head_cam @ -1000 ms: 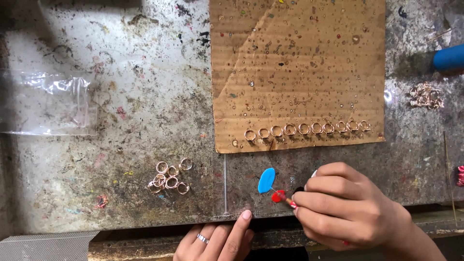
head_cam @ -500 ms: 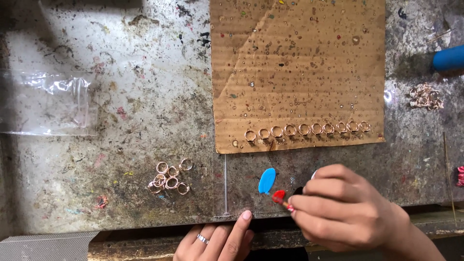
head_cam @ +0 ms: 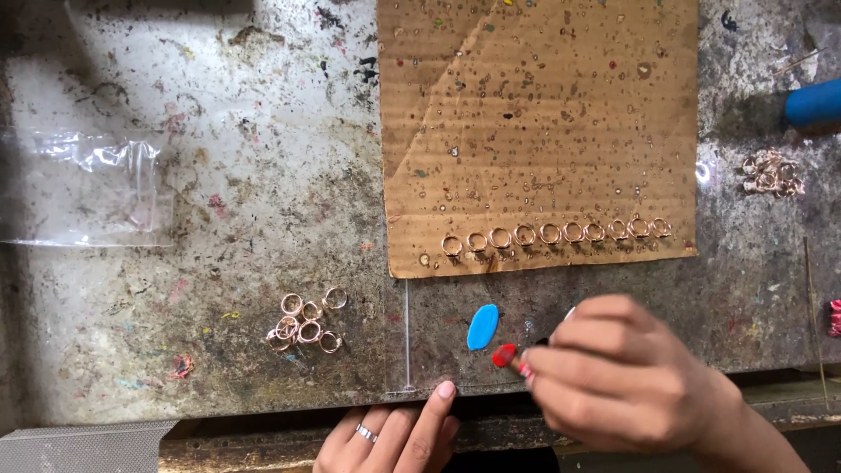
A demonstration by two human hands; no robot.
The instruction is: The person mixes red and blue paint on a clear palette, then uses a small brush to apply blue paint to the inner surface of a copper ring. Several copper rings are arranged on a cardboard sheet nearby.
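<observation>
One stained, paint-flecked metal bench [head_cam: 219,175] bears spotted cardboard [head_cam: 534,131]; right hand [head_cam: 613,377] fingers pinch a red-tipped stick [head_cam: 508,357].

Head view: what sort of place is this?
Probably a small jewellery or craft workbench: a paint-flecked worktop, metal rings lined up on spattered cardboard, and the right hand holding a red-tipped tool.
</observation>
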